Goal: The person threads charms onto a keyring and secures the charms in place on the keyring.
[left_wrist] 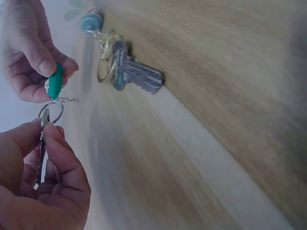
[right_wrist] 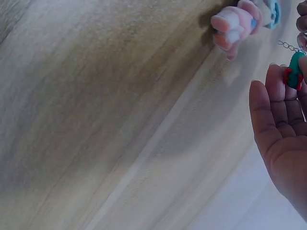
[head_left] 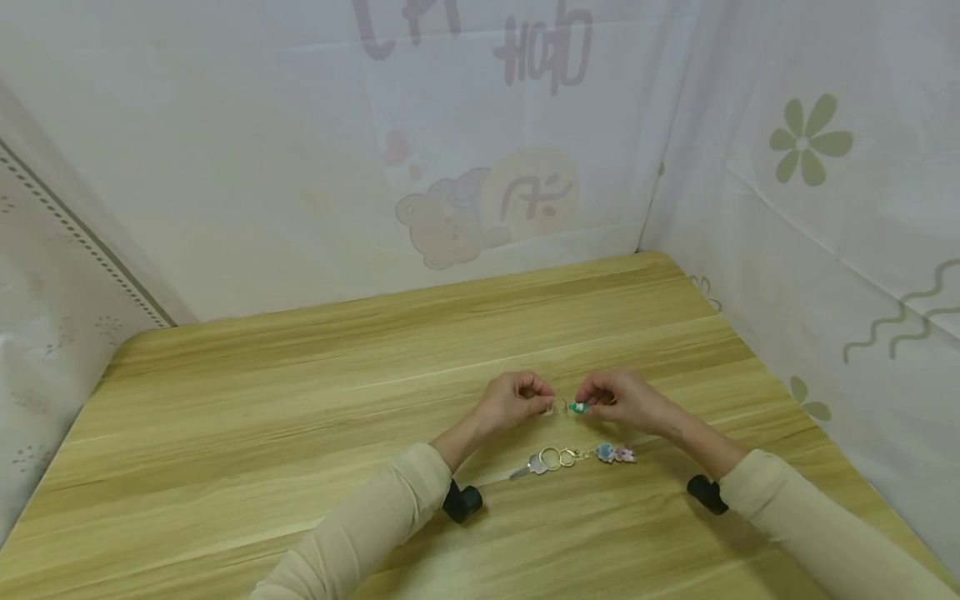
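My left hand (head_left: 512, 400) pinches a key (left_wrist: 42, 155) between thumb and forefinger, its blade pointing back into the palm. Through the key's head runs a silver ring (left_wrist: 58, 113), with a short loose chain (left_wrist: 71, 100) beside it. At the ring's other side, my right hand (head_left: 624, 402) pinches a small green figure charm (left_wrist: 55, 82) with a pale face; red parts of it show in the right wrist view. Nearer the body, a second key (head_left: 536, 464) lies on the table with gold rings (head_left: 551, 458), joined to a blue figure (head_left: 604, 452) and a pink figure (head_left: 625, 455).
The wood-grain table (head_left: 300, 400) carries the second keychain just in front of both hands. Patterned white cloth (head_left: 262, 167) stands behind the table and along its sides. Black wrist mounts (head_left: 462, 502) hang below both forearms.
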`<state>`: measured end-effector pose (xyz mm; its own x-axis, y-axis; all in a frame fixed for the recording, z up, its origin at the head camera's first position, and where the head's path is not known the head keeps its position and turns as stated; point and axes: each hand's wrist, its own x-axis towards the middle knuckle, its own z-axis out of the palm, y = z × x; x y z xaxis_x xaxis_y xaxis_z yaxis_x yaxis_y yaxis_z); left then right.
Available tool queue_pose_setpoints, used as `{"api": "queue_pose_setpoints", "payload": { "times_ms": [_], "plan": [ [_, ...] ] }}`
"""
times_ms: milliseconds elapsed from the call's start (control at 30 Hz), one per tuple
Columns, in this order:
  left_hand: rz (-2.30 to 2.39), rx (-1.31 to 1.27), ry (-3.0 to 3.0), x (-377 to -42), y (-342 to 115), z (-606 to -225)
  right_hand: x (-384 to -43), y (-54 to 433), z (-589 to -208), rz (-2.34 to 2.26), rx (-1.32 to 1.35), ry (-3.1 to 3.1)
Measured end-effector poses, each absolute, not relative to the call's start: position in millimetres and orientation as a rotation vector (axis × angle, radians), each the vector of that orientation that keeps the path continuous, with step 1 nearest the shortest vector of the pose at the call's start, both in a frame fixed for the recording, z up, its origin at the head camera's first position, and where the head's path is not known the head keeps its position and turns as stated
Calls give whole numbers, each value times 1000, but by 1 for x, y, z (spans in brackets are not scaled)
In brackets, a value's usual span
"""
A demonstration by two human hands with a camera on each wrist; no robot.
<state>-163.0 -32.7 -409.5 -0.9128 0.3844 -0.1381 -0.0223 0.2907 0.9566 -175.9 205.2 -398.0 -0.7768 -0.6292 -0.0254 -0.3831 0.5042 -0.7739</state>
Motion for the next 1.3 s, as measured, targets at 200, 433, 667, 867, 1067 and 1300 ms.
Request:
{"api": "queue_pose_setpoints", "payload": {
  "times_ms": [200, 433, 667, 867, 1067, 1300],
  "plan": [
    [1643, 336, 2247, -162, -33, -413, -175, 206, -403, -1146, -882, 2443],
    [1598, 334, 2285, -164, -33, -417, -176, 205, -412, -1163, -872, 2421],
    [1526, 324, 2356, -164, -33, -419, -176, 206, -416, -1151, -904, 2461],
    [1507, 321, 2401, -163, -33, -421, -177, 206, -419, -1126, -936, 2491],
    [1488, 337, 2450, -164, -33, -422, -178, 205, -421, -1070, -960, 2541],
    [1444, 365, 2517, -165, -33, -423, -180, 204, -422, -995, -983, 2603]
  ]
}}
